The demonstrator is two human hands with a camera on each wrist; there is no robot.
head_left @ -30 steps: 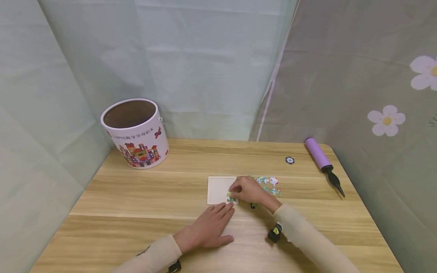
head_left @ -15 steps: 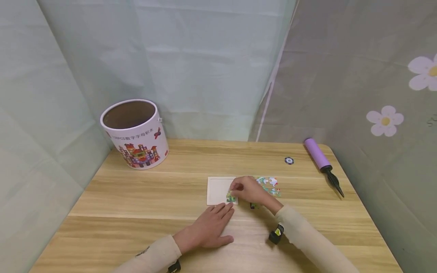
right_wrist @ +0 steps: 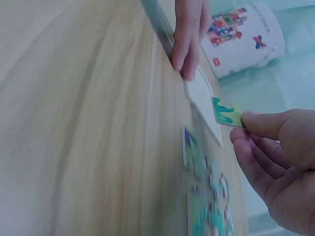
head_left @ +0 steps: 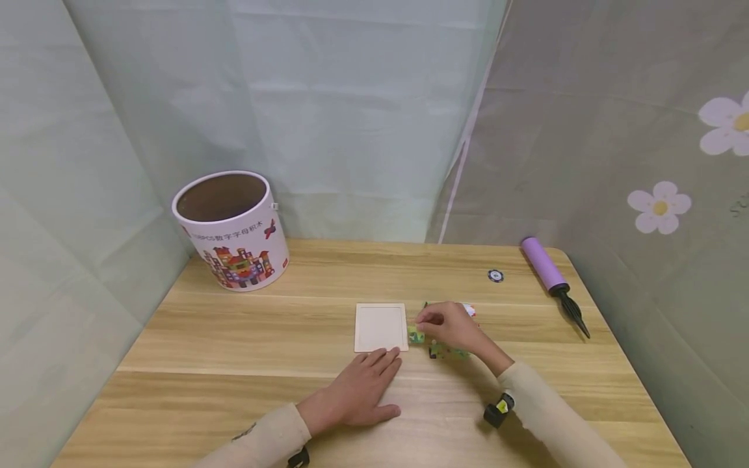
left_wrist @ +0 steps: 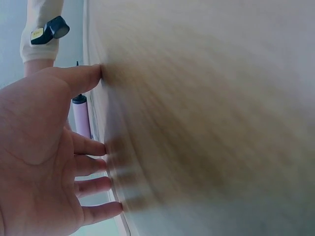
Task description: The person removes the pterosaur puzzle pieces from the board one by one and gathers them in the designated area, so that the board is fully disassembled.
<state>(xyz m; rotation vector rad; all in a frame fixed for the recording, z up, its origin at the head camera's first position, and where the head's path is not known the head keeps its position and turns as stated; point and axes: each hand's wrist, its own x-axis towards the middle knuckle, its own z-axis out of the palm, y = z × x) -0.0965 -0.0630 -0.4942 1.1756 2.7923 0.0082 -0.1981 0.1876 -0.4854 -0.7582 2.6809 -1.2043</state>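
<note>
A square white puzzle tray (head_left: 380,327) lies on the wooden table (head_left: 246,338). My right hand (head_left: 447,325) pinches a green puzzle piece (head_left: 416,335) just right of the tray; the same piece (right_wrist: 227,114) shows between thumb and fingers (right_wrist: 256,123) in the right wrist view. More coloured puzzle pieces (head_left: 449,352) lie on the table under and beside that hand, partly hidden. My left hand (head_left: 357,390) rests flat on the table, fingertips at the tray's near edge; its fingers (left_wrist: 88,167) lie straight against the wood.
A white printed bucket (head_left: 232,229), open at the top, stands at the back left. A purple hand pump (head_left: 552,274) lies at the back right, with a small round chip (head_left: 495,275) to its left. Curtains close off the table's far and right sides.
My right hand has lifted the green piece off the tray's right corner and moved it right, off the tray. The left hand has stayed put.
</note>
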